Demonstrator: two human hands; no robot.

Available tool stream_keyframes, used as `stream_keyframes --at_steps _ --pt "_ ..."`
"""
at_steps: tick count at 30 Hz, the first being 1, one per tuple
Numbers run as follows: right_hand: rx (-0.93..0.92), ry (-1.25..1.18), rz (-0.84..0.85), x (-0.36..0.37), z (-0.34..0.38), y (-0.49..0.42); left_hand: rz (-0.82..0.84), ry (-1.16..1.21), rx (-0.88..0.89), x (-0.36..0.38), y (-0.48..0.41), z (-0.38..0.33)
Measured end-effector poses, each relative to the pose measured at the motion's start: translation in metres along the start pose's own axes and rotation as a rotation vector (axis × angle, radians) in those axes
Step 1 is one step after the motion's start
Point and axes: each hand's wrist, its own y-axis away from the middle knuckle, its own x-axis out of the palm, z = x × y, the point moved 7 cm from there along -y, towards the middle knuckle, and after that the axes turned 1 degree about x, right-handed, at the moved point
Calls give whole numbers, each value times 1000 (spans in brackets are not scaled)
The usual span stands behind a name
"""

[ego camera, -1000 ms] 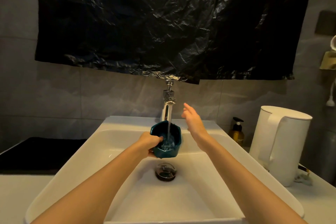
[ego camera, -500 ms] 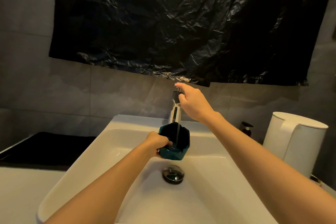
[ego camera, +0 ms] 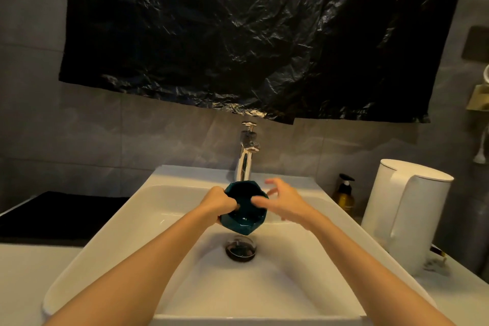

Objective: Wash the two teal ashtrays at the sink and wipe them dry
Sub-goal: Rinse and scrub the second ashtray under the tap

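Observation:
One teal ashtray [ego camera: 244,216], many-sided with a dark hollow, is held tilted above the white sink [ego camera: 137,219], just under the chrome tap [ego camera: 247,156]. My left hand [ego camera: 218,202] grips its left rim, fingers curled over the edge. My right hand [ego camera: 281,200] hovers at its right side with fingers spread and loosely bent; the forefinger reaches over the rim toward the hollow. No water stream shows from the tap. A little water lies in the ashtray's bottom. The second ashtray is not in view.
The dark drain plug [ego camera: 240,249] lies below the ashtray. A white kettle [ego camera: 404,214] and an amber pump bottle [ego camera: 344,194] stand right of the sink. A black mat [ego camera: 53,216] lies on the counter at left. Black plastic sheeting [ego camera: 251,34] covers the wall above.
My right hand went up to the tap handle, then came down beside the ashtray. The water stream seen earlier has stopped. My left hand kept holding the ashtray.

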Motion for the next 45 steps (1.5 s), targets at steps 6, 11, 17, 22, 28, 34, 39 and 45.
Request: stream_keyframes --at_steps 6,11,17,22,28,34,39,45 --pt "177 -62 242 20 -28 9 -41 -234 222 7 4 -18" --pt "70 -13 205 17 -31 9 -120 -416 464 16 18 -32" --pt "-252 11 -187 -12 -11 10 -354 -421 889 7 48 -55" --pt "-534 42 -523 -33 13 30 -551 -483 1257 -2 78 -75" --pt "-735 58 -666 -38 20 44 -619 -466 1401 -7 92 -81" --pt "-581 67 -539 -32 16 35 -536 -385 1273 -7 79 -75" --pt "-339 -38 -305 -19 5 16 -389 -246 795 -7 51 -61" --pt "-45 -174 25 7 -10 12 -95 -309 268 -3 33 -32"
